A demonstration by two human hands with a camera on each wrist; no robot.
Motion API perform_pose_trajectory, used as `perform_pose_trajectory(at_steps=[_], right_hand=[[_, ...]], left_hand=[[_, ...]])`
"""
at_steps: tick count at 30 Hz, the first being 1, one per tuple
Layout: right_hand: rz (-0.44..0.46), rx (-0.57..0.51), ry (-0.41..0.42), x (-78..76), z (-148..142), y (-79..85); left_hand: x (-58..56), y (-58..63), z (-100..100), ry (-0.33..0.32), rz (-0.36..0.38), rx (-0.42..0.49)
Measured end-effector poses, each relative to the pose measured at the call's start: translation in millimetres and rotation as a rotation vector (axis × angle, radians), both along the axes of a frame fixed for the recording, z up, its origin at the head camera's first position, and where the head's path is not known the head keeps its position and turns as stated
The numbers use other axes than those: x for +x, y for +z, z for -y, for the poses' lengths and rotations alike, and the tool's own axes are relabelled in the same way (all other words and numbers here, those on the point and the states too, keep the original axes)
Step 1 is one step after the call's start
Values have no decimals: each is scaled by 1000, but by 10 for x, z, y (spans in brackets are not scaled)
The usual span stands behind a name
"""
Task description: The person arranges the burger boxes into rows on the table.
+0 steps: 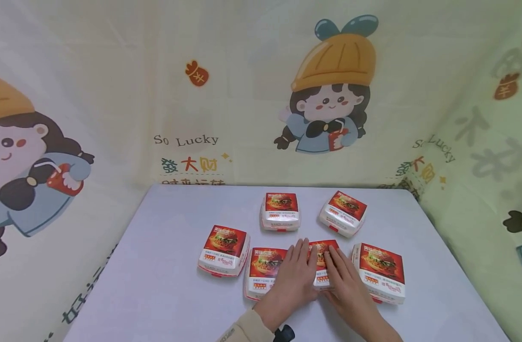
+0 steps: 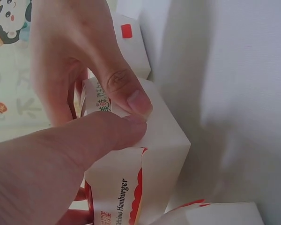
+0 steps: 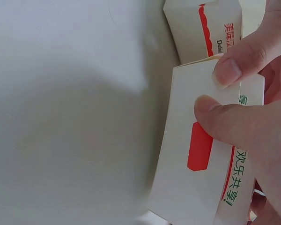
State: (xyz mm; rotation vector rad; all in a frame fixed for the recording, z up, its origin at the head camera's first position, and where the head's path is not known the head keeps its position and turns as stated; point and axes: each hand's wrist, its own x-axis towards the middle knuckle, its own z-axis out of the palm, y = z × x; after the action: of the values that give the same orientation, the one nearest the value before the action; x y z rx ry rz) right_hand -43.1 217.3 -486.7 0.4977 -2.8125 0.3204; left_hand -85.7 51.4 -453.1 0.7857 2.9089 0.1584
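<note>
A white and red hamburger box sits at the front middle of the table, its top partly covered by both hands. My left hand grips its left part, fingers laid over the top. From the right, my right hand holds the same box, its fingers also across the lid. In the left wrist view the two thumbs nearly meet on the white front face. The right wrist view shows the right thumb beside a red tab on that face.
Another hamburger box stands close on the left, partly behind the left hand, with one farther left. A box stands on the right. Two more, one box and a turned one, are at the back. A printed cloth hangs behind the white table.
</note>
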Motion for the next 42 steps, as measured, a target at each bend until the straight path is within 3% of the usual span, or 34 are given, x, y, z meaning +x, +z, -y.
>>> perform_pose_trajectory(at_steps=[14,29,42], right_hand=[[63,-13,-17,75,41,4],[131,-38,-60,118,55,6],[118,-55,-69,148,109,6]], left_hand=[[61,-44,74,-25,12,-12],[98,-101,78,-56,-55,-42],[110,-108,112,-56,-63,-50]])
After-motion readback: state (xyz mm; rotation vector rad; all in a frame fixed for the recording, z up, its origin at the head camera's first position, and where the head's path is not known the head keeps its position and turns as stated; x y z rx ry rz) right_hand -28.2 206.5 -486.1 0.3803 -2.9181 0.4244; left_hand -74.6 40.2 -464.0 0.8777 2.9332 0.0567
